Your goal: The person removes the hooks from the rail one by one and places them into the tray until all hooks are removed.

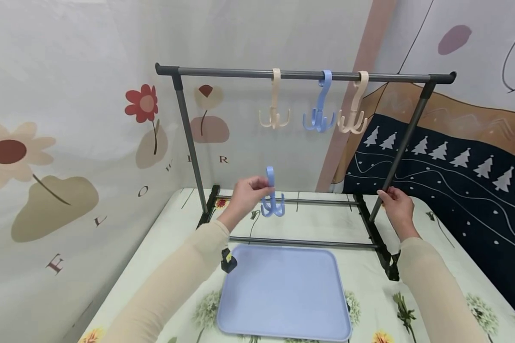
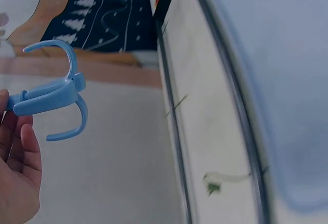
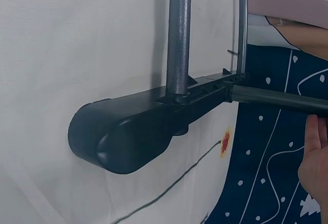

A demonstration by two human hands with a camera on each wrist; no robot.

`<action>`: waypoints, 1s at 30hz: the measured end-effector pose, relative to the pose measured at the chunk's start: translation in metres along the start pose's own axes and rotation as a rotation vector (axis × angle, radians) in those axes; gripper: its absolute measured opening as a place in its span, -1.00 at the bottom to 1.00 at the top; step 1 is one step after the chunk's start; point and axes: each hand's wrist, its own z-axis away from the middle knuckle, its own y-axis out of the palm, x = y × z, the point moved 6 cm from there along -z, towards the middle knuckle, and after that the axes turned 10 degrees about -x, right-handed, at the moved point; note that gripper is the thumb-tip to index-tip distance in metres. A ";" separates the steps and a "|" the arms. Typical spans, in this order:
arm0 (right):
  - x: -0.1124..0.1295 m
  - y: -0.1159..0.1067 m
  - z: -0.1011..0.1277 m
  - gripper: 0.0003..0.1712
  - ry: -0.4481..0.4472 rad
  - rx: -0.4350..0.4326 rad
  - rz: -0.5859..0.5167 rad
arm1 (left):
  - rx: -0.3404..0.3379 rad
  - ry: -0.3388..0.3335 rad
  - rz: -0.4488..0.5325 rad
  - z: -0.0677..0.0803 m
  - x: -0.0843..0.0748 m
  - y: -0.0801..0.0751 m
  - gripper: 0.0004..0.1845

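My left hand (image 1: 249, 195) pinches a blue four-pronged hook hanger (image 1: 271, 190) by its stem, prongs downward, inside the frame of a dark clothes rack (image 1: 227, 72). Seen from the left wrist, the prongs of that hook hanger (image 2: 61, 90) point away from my fingers. On the right, my right hand (image 1: 398, 209) holds the rack's slanted side post (image 1: 405, 147) low down; the right wrist view shows its fingertips (image 3: 311, 126) against the post. From the top rail hang a beige hook hanger (image 1: 274, 100), a blue one (image 1: 321, 102) and another beige one (image 1: 355, 105).
A light blue tray (image 1: 283, 290) lies on the flower-patterned tablecloth (image 1: 377, 309) in front of the rack. The rack's black right foot (image 1: 375, 238) stands beside it, joined by low crossbars (image 1: 304, 243). Printed curtains (image 1: 90, 119) hang behind and at both sides.
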 end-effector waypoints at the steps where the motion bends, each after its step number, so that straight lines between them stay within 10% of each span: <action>1: -0.001 0.000 0.000 -0.31 0.002 -0.002 0.000 | 0.012 -0.005 0.013 0.003 0.004 0.005 -0.88; 30: 0.001 0.002 0.001 -0.39 0.003 -0.016 -0.031 | 0.263 -0.037 -0.044 0.059 0.058 0.102 -0.93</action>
